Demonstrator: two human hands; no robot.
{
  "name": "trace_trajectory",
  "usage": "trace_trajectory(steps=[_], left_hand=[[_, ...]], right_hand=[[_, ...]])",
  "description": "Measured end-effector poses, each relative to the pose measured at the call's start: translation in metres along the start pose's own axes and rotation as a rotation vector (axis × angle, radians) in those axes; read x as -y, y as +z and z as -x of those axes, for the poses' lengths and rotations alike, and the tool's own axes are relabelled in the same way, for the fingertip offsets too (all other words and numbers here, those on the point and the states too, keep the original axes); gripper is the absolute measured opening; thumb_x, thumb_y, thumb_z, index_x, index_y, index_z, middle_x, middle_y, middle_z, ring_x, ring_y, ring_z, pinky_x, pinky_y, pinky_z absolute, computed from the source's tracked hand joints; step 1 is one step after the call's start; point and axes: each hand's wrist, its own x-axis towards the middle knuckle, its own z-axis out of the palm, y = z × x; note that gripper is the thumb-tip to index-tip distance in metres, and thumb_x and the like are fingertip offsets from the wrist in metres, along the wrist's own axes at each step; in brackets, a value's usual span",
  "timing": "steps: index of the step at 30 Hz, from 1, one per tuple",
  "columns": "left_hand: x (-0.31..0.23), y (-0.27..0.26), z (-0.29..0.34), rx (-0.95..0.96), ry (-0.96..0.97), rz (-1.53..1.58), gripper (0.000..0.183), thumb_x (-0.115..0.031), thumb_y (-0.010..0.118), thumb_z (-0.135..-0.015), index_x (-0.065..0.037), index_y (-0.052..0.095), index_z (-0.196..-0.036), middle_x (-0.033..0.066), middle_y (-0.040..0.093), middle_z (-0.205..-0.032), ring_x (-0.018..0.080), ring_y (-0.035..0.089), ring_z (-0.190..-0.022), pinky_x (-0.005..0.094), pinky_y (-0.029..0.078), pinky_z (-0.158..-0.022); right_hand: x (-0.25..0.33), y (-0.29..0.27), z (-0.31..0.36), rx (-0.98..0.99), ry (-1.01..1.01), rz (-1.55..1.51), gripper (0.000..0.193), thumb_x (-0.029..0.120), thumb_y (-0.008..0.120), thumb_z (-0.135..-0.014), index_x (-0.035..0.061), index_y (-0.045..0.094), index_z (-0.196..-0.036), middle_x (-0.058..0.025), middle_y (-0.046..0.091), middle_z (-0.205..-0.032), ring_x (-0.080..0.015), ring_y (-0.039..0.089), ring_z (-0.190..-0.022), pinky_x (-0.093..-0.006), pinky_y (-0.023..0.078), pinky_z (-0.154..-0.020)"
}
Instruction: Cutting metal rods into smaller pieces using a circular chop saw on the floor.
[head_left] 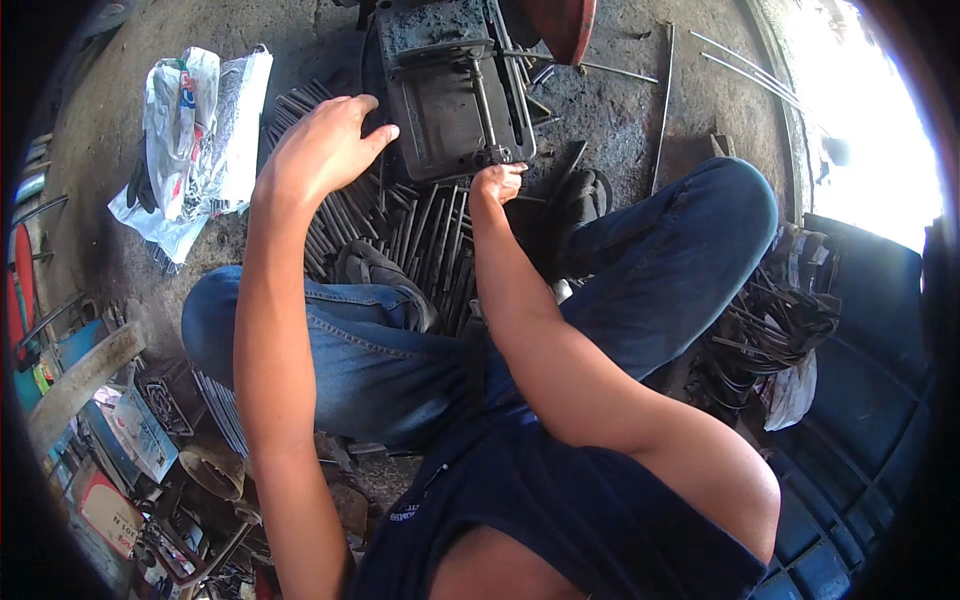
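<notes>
A dark metal cut-off saw base (435,115) sits on the floor in front of me, with a clamp screw (482,100) running along it toward me. My right hand (498,182) is at the near end of this screw, its fingers curled on the crank handle (493,156). To the left of the base, my left hand (330,145) hovers with fingers extended and thumb apart, holding nothing. A thin metal rod (620,72) sticks out to the right from the machine's clamp. Part of a red guard (562,25) shows at the top edge.
Many cut metal rods (425,235) lie between my feet and under the base. White plastic sacks (200,130) lie at the left. Long rods (662,110) rest on the floor to the right. Bundled dark strips (770,320) sit beside a blue panel (860,370). Clutter fills the lower left.
</notes>
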Motion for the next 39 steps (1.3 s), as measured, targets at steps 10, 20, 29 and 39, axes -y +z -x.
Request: trace_trajectory(steps=[10,20,29,39], left_hand=[[-0.001,-0.004,0.001,-0.088,0.023,0.028,0.050,-0.035,0.061,-0.092,0.003,0.058,-0.124,0.0234,0.061,-0.122,0.0357,0.057,-0.116,0.0416,0.045,-0.101],[-0.003,-0.014,0.004,-0.025,-0.010,0.032,0.055,-0.038,0.061,-0.092,0.000,0.055,-0.130,0.0216,0.056,-0.131,0.0347,0.052,-0.124,0.0401,0.041,-0.105],[0.000,-0.008,0.002,-0.016,0.010,0.021,0.055,-0.039,0.061,-0.092,0.001,0.055,-0.129,0.0219,0.056,-0.131,0.0355,0.053,-0.123,0.0407,0.041,-0.105],[0.017,0.009,0.006,0.036,-0.043,-0.025,0.051,-0.035,0.062,-0.091,0.003,0.057,-0.126,0.0229,0.058,-0.128,0.0350,0.055,-0.121,0.0405,0.043,-0.103]], right_hand=[[-0.003,-0.005,0.002,0.044,-0.035,0.037,0.059,0.040,0.035,-0.102,-0.0072,0.062,-0.080,-0.0306,0.065,-0.087,-0.0473,0.062,-0.085,-0.0540,0.048,-0.076],[-0.010,-0.003,0.001,0.052,-0.099,0.010,0.056,0.040,0.038,-0.101,-0.0075,0.061,-0.081,-0.0303,0.064,-0.085,-0.0472,0.061,-0.086,-0.0533,0.047,-0.077],[-0.009,-0.005,0.004,0.047,-0.065,-0.045,0.053,0.039,0.040,-0.101,-0.0064,0.058,-0.081,-0.0314,0.063,-0.087,-0.0487,0.059,-0.085,-0.0540,0.044,-0.074],[-0.009,-0.003,-0.003,0.126,-0.061,-0.028,0.053,0.041,0.038,-0.100,-0.0063,0.058,-0.088,-0.0309,0.063,-0.091,-0.0486,0.059,-0.089,-0.0541,0.044,-0.079]])
